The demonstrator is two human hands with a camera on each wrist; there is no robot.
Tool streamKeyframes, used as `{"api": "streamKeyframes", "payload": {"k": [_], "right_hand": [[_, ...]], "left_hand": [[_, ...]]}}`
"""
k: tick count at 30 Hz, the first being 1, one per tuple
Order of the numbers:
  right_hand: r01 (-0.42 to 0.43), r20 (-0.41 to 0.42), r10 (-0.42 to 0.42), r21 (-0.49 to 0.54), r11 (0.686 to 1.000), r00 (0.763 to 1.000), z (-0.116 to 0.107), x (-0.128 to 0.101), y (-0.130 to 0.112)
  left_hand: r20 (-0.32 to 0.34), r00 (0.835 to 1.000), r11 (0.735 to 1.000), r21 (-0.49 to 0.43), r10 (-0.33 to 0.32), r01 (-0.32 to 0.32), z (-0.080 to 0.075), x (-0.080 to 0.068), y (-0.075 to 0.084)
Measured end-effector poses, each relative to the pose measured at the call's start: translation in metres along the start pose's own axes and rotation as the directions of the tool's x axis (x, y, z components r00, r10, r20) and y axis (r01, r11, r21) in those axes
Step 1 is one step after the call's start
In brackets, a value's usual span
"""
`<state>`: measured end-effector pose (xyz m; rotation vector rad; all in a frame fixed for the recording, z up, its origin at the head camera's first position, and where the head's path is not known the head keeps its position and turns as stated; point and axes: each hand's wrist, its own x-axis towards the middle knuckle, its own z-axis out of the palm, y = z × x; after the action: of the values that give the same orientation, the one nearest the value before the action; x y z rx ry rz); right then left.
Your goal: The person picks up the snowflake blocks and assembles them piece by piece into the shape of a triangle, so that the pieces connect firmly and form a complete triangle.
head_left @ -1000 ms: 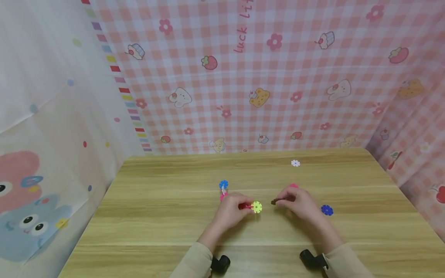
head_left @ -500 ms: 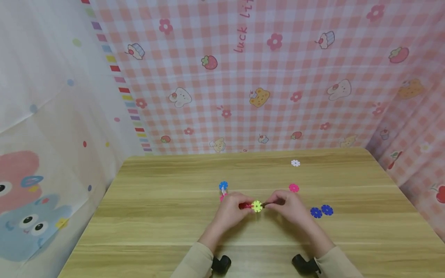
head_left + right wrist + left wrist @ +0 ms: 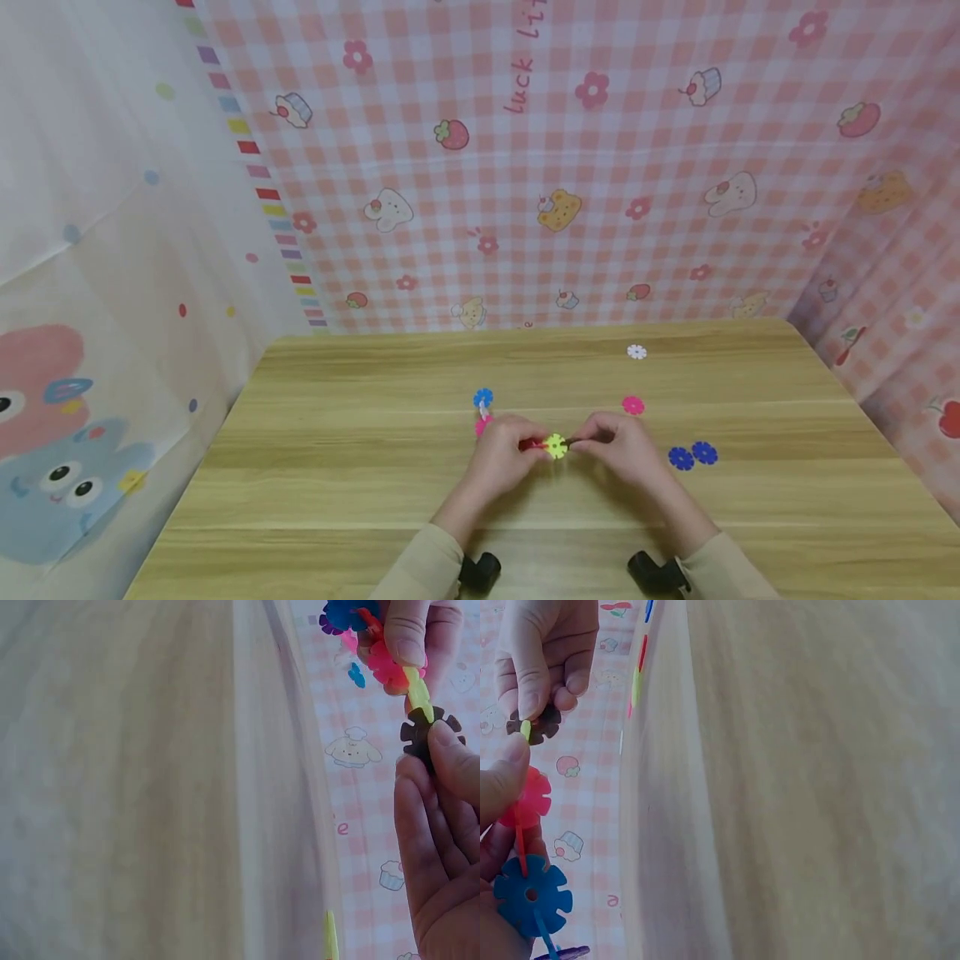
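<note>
Right hand (image 3: pixel 622 450) pinches a brown disc (image 3: pixel 420 739) on its inner side, against the yellow disc (image 3: pixel 417 690) that ends a chain of discs (image 3: pixel 517 900) gripped by the left hand (image 3: pixel 498 457). A second ago brown and yellow stood apart; now they meet, though whether they're locked I can't quite tell.

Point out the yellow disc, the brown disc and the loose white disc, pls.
Yellow disc (image 3: pixel 556 447): head view, middle of its notched face.
Brown disc (image 3: pixel 418 742): right wrist view, uncovered part of its face.
White disc (image 3: pixel 637 352): head view, middle of its upper face.
</note>
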<state>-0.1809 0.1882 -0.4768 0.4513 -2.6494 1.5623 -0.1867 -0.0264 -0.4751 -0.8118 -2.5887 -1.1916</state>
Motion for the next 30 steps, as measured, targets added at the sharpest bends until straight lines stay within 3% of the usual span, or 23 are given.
{"api": "streamKeyframes", "payload": {"k": [11, 21, 30], "right_hand": [[-0.005, 0.057, 0.003, 0.027, 1.0, 0.998, -0.003, -0.0002, 0.0019], [0.023, 0.086, -0.027, 0.047, 0.999, 0.996, -0.0033, 0.0004, 0.0037], [-0.021, 0.096, 0.014, 0.064, 0.998, 0.995, -0.0046, 0.0004, 0.0053]], "left_hand": [[0.029, 0.999, 1.0, 0.007, -0.03, 0.03, -0.0043, 0.0004, -0.0012], [0.04, 0.999, 1.0, 0.009, -0.008, 0.007, -0.0036, 0.0005, -0.0002], [0.041, 0.999, 1.0, 0.008, -0.01, 0.009, -0.0033, 0.0002, 0.0002]]}}
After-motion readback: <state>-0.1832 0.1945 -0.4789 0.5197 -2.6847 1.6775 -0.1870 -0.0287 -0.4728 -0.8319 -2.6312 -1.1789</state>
